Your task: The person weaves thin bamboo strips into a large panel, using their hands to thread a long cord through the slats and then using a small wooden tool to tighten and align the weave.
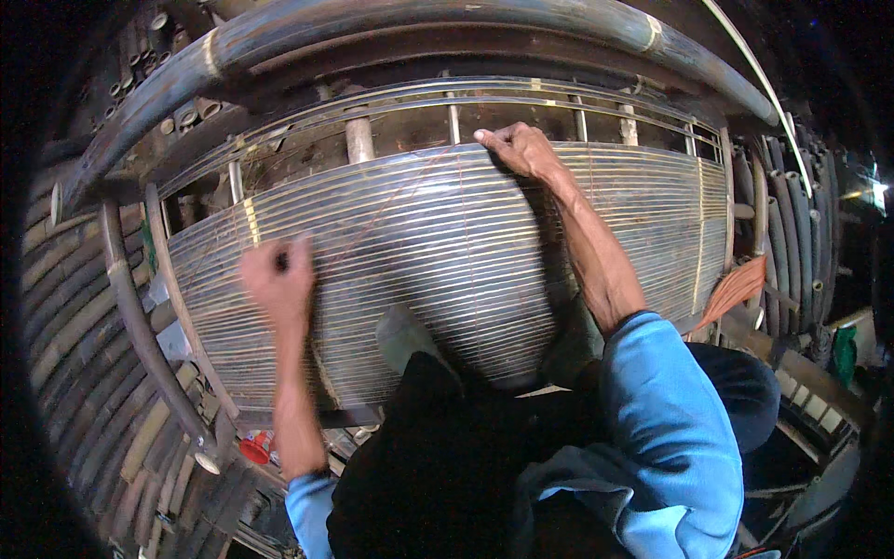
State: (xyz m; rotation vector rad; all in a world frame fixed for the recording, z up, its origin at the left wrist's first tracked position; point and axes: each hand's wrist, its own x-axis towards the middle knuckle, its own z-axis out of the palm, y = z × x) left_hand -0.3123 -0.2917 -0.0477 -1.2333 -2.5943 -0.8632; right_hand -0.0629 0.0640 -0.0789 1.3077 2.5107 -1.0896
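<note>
pressing down at the top edge of a wide panel of thin, pale bamboo slats (447,233) laid side by side, the right hand (518,147) has its fingers curled over the uppermost slat. the left hand (277,277), blurred, is closed in a pinch on a small dark object i cannot identify, held just over the panel's left part. a thin reddish thread (386,207) runs slantwise across the slats between the two hands. the panel lies across thick dark bamboo poles (419,28) directly before the person, whose sleeves are blue.
</note>
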